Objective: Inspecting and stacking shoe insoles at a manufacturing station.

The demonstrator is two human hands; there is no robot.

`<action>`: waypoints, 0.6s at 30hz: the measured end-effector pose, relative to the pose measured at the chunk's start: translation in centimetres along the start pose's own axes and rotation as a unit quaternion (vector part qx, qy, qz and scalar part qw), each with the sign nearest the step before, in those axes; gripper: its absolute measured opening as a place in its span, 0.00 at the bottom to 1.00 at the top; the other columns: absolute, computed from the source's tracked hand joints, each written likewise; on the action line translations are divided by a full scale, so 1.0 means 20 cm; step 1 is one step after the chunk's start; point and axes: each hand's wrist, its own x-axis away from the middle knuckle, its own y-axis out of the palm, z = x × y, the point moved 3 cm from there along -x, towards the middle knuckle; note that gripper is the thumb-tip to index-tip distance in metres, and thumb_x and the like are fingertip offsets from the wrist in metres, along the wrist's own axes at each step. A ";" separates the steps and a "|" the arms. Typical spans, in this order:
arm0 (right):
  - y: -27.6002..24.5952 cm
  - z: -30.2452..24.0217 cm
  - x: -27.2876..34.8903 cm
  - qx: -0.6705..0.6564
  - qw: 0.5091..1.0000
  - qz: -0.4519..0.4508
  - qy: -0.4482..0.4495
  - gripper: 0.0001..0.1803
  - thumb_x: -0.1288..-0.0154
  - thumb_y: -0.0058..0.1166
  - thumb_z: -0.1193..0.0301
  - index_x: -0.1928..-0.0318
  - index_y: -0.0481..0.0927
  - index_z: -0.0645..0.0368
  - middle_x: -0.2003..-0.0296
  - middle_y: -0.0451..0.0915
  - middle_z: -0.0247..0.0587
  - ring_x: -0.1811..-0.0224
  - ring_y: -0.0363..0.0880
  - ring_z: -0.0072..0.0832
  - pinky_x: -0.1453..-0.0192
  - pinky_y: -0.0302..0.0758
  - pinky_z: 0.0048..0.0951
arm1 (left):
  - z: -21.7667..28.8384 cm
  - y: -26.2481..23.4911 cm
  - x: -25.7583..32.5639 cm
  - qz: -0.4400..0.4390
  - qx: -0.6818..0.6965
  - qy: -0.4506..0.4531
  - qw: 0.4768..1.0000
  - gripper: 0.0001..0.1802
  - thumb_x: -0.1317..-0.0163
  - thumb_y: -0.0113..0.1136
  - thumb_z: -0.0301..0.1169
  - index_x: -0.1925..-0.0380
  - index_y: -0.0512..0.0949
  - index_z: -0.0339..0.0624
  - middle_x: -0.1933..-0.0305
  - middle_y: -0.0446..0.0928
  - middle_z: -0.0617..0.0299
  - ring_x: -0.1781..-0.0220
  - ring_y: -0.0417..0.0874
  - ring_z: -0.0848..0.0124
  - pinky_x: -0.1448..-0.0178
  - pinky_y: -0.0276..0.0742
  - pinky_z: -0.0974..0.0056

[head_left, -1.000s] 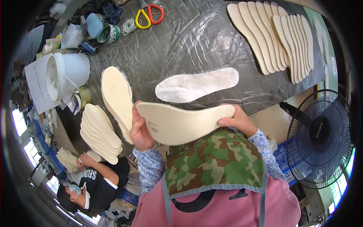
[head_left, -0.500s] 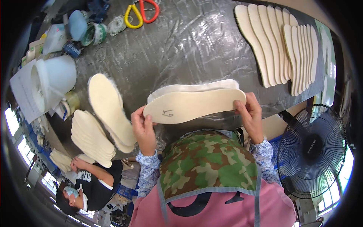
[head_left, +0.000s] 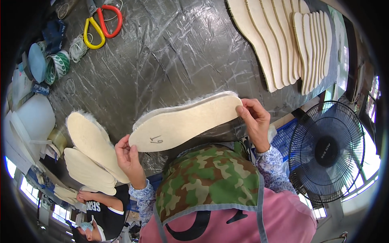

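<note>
A pair of cream insoles [head_left: 186,121] with fluffy white edges is held up over the near side of the table, one lying against the other. Dark handwriting marks the front one near its left end. My left hand [head_left: 129,158] pinches that left end between thumb and fingers. At the other end, my right hand [head_left: 256,117] grips the insoles with its thumb on the front face. Left of my left hand lie more fluffy-edged insoles [head_left: 87,129], beside a fanned stack of cream insoles [head_left: 85,170].
Two overlapping fanned rows of insoles [head_left: 271,44] lie at the far right. Scissors with red and yellow handles [head_left: 95,36] and white string [head_left: 78,47] are at the far left. A black fan [head_left: 326,152] stands right of the table. A masked person [head_left: 103,214] is at the lower left.
Both hands have kept hold of the pair, which now lies closer together and tilts, its left end lower. The whole view has shifted, so the scissors and stacks sit elsewhere in the picture.
</note>
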 end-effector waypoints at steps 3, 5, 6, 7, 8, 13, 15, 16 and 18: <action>0.01 0.01 -0.01 0.011 1.000 0.008 -0.005 0.08 0.37 0.63 0.76 0.58 0.83 0.66 0.68 0.77 0.29 0.68 0.72 0.13 0.63 0.69 0.16 | -0.01 0.00 0.00 -0.003 -0.005 -0.002 1.000 0.17 0.33 0.53 0.23 0.45 0.70 0.31 0.52 0.75 0.58 0.51 0.74 0.74 0.44 0.70 0.69; 0.01 0.03 -0.02 0.008 1.000 0.005 -0.003 0.11 0.38 0.63 0.77 0.56 0.82 0.66 0.68 0.77 0.28 0.67 0.72 0.13 0.62 0.70 0.16 | 0.00 0.01 -0.01 -0.010 -0.004 -0.003 1.000 0.16 0.32 0.53 0.24 0.45 0.70 0.31 0.52 0.75 0.58 0.51 0.74 0.74 0.44 0.70 0.69; 0.01 0.03 -0.02 -0.014 1.000 0.021 0.012 0.12 0.38 0.64 0.77 0.54 0.80 0.65 0.68 0.77 0.28 0.67 0.73 0.13 0.61 0.70 0.16 | 0.00 0.01 -0.01 -0.016 0.000 -0.002 1.000 0.16 0.32 0.53 0.24 0.46 0.70 0.32 0.52 0.74 0.58 0.51 0.74 0.74 0.43 0.70 0.69; 0.01 0.03 -0.02 -0.035 0.998 0.036 0.024 0.14 0.38 0.64 0.77 0.52 0.79 0.65 0.67 0.77 0.28 0.67 0.73 0.13 0.61 0.71 0.16 | -0.01 0.01 -0.01 -0.015 -0.001 -0.003 1.000 0.16 0.32 0.53 0.24 0.46 0.70 0.32 0.52 0.74 0.58 0.51 0.74 0.74 0.43 0.70 0.69; 0.01 0.04 -0.02 -0.033 0.999 0.025 0.027 0.17 0.38 0.64 0.77 0.49 0.77 0.65 0.67 0.77 0.28 0.67 0.73 0.14 0.59 0.72 0.16 | -0.01 0.00 -0.01 -0.016 -0.002 -0.006 1.000 0.16 0.32 0.53 0.24 0.46 0.70 0.32 0.52 0.74 0.58 0.51 0.74 0.74 0.43 0.69 0.69; 0.01 0.06 -0.03 -0.030 0.999 0.030 0.033 0.15 0.38 0.64 0.77 0.52 0.78 0.64 0.67 0.77 0.27 0.66 0.73 0.13 0.59 0.72 0.16 | -0.01 0.01 -0.01 -0.017 -0.003 -0.003 1.000 0.16 0.32 0.53 0.23 0.46 0.70 0.32 0.51 0.74 0.58 0.51 0.75 0.74 0.43 0.70 0.69; 0.01 0.06 -0.03 -0.027 0.999 0.031 0.033 0.15 0.39 0.65 0.77 0.53 0.78 0.64 0.67 0.77 0.27 0.66 0.73 0.13 0.60 0.72 0.16 | -0.01 0.00 -0.01 -0.015 -0.011 -0.001 1.000 0.16 0.32 0.53 0.23 0.46 0.70 0.32 0.51 0.74 0.58 0.51 0.75 0.74 0.43 0.70 0.69; 0.01 0.06 -0.03 -0.023 0.999 0.028 0.032 0.14 0.39 0.65 0.77 0.53 0.78 0.64 0.67 0.78 0.27 0.66 0.73 0.13 0.60 0.72 0.15 | -0.01 0.00 -0.01 -0.012 -0.019 0.002 1.000 0.16 0.32 0.53 0.23 0.46 0.70 0.32 0.51 0.74 0.58 0.51 0.75 0.74 0.43 0.70 0.69; 0.02 0.06 -0.03 -0.022 0.999 0.025 0.031 0.13 0.39 0.65 0.77 0.54 0.78 0.63 0.67 0.78 0.27 0.67 0.73 0.12 0.60 0.72 0.16 | -0.01 0.00 -0.01 -0.011 -0.017 0.001 1.000 0.16 0.32 0.52 0.23 0.46 0.70 0.32 0.51 0.74 0.58 0.51 0.75 0.73 0.43 0.70 0.69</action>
